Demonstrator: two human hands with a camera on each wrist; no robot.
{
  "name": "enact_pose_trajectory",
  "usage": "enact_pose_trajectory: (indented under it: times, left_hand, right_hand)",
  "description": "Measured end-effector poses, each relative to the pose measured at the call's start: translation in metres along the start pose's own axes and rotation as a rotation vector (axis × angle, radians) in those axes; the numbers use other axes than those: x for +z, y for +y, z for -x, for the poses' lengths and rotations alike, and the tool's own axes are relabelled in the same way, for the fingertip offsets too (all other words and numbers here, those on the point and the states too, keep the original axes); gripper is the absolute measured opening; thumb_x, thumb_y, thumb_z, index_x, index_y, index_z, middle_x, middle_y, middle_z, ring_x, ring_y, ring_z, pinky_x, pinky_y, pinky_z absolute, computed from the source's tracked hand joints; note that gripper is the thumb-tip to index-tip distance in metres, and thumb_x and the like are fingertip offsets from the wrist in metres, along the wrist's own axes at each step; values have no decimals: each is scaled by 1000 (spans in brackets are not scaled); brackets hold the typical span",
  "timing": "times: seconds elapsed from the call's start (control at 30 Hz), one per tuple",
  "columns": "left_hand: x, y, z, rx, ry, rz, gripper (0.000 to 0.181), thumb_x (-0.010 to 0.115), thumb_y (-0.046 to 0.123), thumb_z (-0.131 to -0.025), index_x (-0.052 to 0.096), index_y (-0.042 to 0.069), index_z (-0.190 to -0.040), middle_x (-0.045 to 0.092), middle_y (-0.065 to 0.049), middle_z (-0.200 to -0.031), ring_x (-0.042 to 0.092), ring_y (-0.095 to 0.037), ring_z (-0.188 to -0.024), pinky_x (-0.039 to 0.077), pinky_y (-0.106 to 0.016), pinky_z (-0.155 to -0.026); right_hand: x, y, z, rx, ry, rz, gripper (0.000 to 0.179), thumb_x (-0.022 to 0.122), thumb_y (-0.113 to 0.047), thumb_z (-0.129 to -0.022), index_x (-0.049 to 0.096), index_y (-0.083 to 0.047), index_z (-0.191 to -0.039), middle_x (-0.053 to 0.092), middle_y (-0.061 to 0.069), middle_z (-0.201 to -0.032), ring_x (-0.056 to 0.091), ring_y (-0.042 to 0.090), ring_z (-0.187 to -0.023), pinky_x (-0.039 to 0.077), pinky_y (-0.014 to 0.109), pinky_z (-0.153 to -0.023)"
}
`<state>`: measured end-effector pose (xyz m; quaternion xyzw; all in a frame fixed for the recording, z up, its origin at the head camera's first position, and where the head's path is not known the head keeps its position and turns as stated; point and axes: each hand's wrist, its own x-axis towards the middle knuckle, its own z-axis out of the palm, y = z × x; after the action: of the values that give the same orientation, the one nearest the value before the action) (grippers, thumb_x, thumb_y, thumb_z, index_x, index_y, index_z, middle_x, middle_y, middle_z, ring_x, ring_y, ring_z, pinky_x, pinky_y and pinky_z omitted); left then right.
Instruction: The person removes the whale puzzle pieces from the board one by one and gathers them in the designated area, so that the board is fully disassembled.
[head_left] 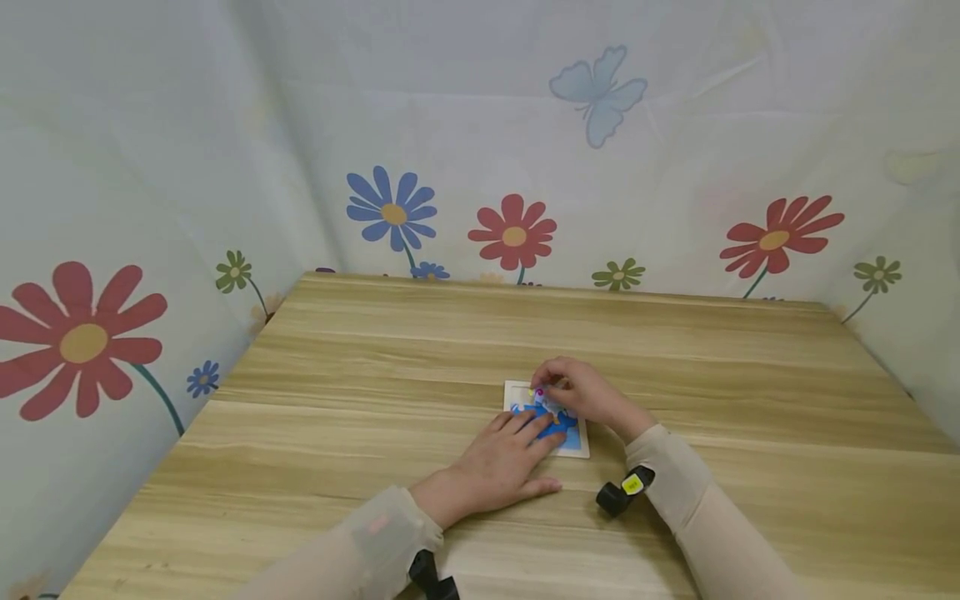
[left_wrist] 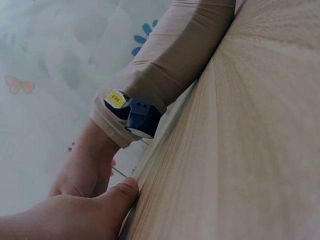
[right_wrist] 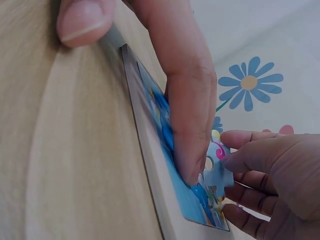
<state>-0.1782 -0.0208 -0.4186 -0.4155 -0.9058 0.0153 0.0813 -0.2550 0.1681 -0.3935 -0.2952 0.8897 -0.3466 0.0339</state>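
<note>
A small square jigsaw puzzle (head_left: 573, 440) with a pale frame and blue picture lies flat on the table. Spread over its lower left part is my left hand (head_left: 498, 467), fingers extended; one fingertip presses the blue surface in the right wrist view. My right hand (head_left: 585, 393) pinches a light-blue puzzle piece (right_wrist: 224, 176) with a pink swirl, between thumb and fingers, at the upper part of the board. The piece stands tilted up from the picture; its lower edge is partly hidden. In the left wrist view the left thumb (left_wrist: 117, 202) lies by the tabletop, and the board is out of sight.
The wooden table (head_left: 360, 358) extends around the board on all sides. A white curtain (head_left: 465, 100) printed with flowers and a butterfly hangs behind and beside it. Each wrist bears a small black camera, such as the one on the right wrist (head_left: 624, 493).
</note>
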Motion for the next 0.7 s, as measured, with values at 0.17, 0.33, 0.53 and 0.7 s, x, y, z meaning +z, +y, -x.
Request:
enact_pose_trajectory:
  times: [0.17,0.33,0.53,0.7]
  left_hand:
    - [0,1,0,1,3,-3,63,37,63,-95,42,25,-145,42,-1,-150,39,-23,-139,37,-45,-110]
    - [1,2,-1,7,2,3,63,37,63,-95,42,25,-145,42,-1,-151,38,-23,-140,37,-45,-111]
    - [3,2,-3,10,7,13,63,37,63,-95,42,25,-145,42,-1,-151,38,-23,-140,36,-45,-111]
    - [2,1,-2,7,17,4,63,38,63,-95,44,24,-144,43,-2,-150,38,-23,-139,37,-45,-110]
  right_hand:
    - [1,2,0,-11,23,7,18,57,2,-92,68,-6,-104,68,9,-101,61,21,-95,53,41,-86]
    - [2,6,2,-24,40,-25,21,58,1,-91,67,-4,-110,68,9,-99,61,18,-91,53,38,-85]
    - [-2,3,3,-41,51,-56,19,61,-1,-90,66,-2,-109,64,5,-91,57,14,-84,51,28,-78]
    - [-7,-1,0,-4,49,-48,18,61,-1,-90,67,-1,-107,66,9,-93,59,17,-86,51,32,-80]
